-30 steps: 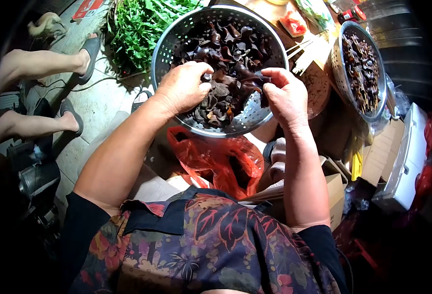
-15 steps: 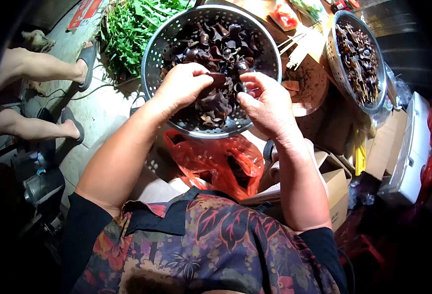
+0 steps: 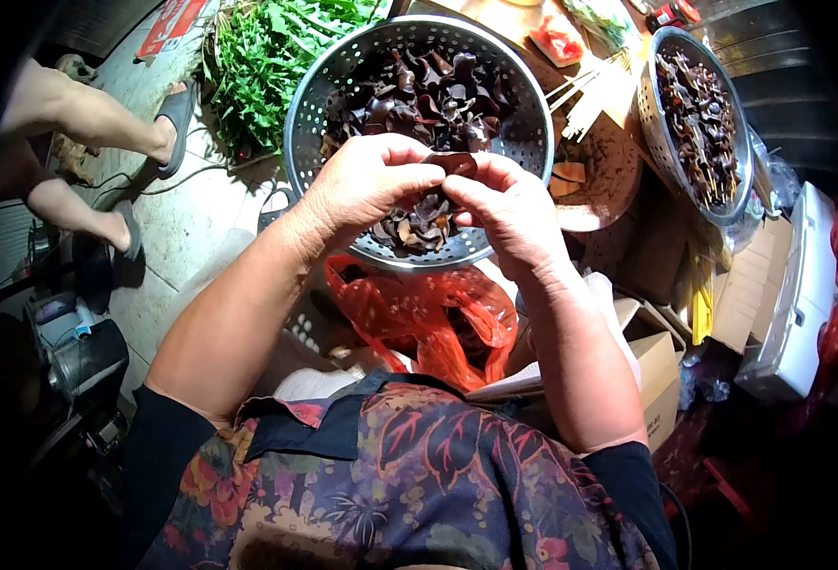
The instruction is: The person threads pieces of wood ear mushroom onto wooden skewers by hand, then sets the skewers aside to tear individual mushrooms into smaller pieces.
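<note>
Currently, the large colander (image 3: 531, 133) holds a deep heap of loose black fungus (image 3: 428, 90), so most of the stock appears unprocessed. To the right of the large colander, a smaller colander (image 3: 645, 95) is filled with skewered pieces (image 3: 699, 114); this portion reads as finished. Over the near side of the large colander, the left hand (image 3: 367, 180) and right hand (image 3: 504, 209) meet. Bare skewers (image 3: 590, 95) lie just off its right rim. One fungus piece (image 3: 452, 164) is pinched in the narrowly closed fingers of both hands, lifted clear of the heap.
</note>
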`<state>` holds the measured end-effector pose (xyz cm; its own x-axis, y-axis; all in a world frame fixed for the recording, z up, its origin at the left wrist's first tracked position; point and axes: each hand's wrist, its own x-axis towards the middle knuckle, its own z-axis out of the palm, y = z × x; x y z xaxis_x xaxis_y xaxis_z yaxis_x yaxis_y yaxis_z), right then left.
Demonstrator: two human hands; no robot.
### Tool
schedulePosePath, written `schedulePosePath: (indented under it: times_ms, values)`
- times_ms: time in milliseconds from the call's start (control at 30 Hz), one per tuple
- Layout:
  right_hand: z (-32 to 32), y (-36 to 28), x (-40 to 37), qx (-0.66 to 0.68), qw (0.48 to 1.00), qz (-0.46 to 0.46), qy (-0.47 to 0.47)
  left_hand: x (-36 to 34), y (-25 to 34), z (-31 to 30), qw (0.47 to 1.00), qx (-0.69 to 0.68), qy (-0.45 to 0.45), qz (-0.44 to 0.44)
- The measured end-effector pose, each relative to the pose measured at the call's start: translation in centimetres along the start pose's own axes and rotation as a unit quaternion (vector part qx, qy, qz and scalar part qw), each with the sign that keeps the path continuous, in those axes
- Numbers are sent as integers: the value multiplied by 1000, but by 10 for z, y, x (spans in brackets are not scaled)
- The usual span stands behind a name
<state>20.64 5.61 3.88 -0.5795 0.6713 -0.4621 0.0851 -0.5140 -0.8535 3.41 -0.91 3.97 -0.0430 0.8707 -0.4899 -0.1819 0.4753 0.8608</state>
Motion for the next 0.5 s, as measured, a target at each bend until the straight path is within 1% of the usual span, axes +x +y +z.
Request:
schedulePosePath:
  times_ms: [33,100,133,200,233,300,367,433,500]
  values:
    - [-1,1,0,17,1000,1,-5,0,0,0,1000,-1,1,0]
    - [0,-1,-1,33,999,0,-22,-1,2,2,993,-112,9,-31]
    - [0,-2,-1,51,998,-1,-37,-1,2,2,993,-112,10,-31]
    - [0,0,0,62,997,-4,-46,-1,1,1,983,-177,43,-19]
    - [0,0,0,63,997,-7,-45,-1,3,4,979,-193,57,-39]
    - [-2,1,0,64,997,-10,-44,1,-1,-1,980,-185,50,-44]
    - [-7,6,2,70,995,-19,-69,2,-1,-4,982,-177,42,-50]
    - [-7,6,1,61,995,-29,-68,1,5,-5,992,-81,52,-82]
    - [-8,8,0,51,996,-39,-68,0,6,-5,992,-87,46,-85]
